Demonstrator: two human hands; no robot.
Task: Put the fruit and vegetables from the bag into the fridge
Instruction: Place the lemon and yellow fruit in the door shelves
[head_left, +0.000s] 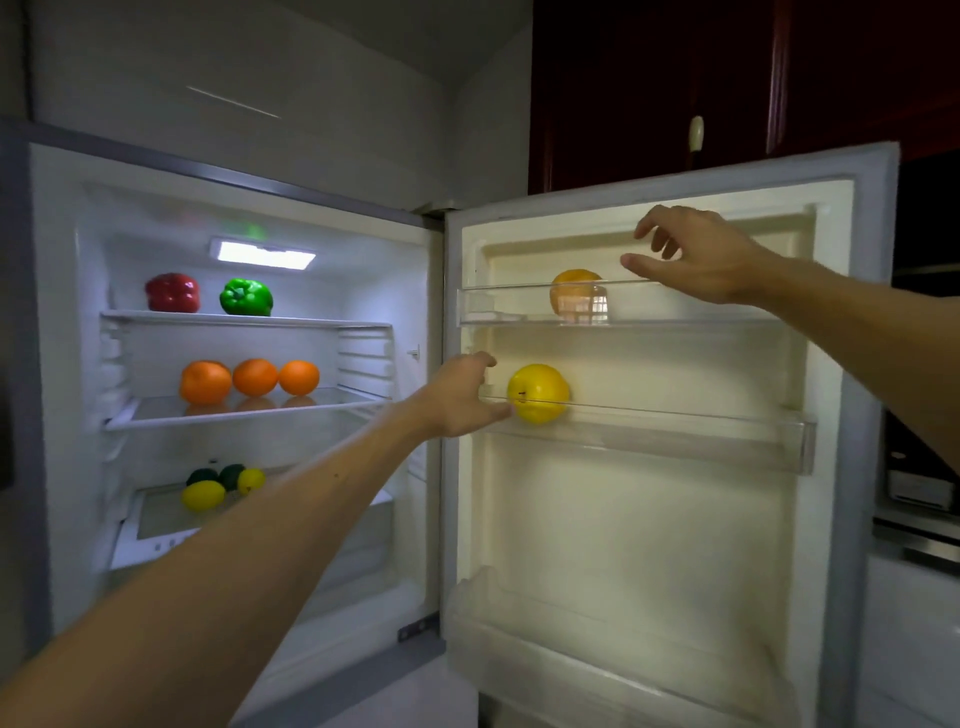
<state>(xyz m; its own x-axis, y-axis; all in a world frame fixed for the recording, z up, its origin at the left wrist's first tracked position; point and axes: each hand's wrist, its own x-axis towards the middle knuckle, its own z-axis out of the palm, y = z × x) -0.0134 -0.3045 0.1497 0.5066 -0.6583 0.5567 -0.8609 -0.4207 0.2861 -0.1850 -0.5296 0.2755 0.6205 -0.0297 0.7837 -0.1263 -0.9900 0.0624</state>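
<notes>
The fridge stands open, its door (649, 519) swung to the right. My left hand (460, 397) is open, fingers spread just left of a yellow apple (537, 392) in the middle door rack (675, 431). My right hand (696, 257) is open and empty, hovering just right of an orange fruit (576, 296) in the top door rack (498, 306). Inside, a red pepper (173, 292) and a green pepper (245, 297) sit on the top shelf. Three oranges (254, 378) rest on the middle shelf. Lemons (203, 495) and dark limes (202, 475) lie on the lowest shelf. The bag is out of sight.
Dark red cabinets (675, 78) hang above the door. A counter with an appliance (919, 493) lies behind the door at the right edge. The bottom door rack (571, 639) holds nothing.
</notes>
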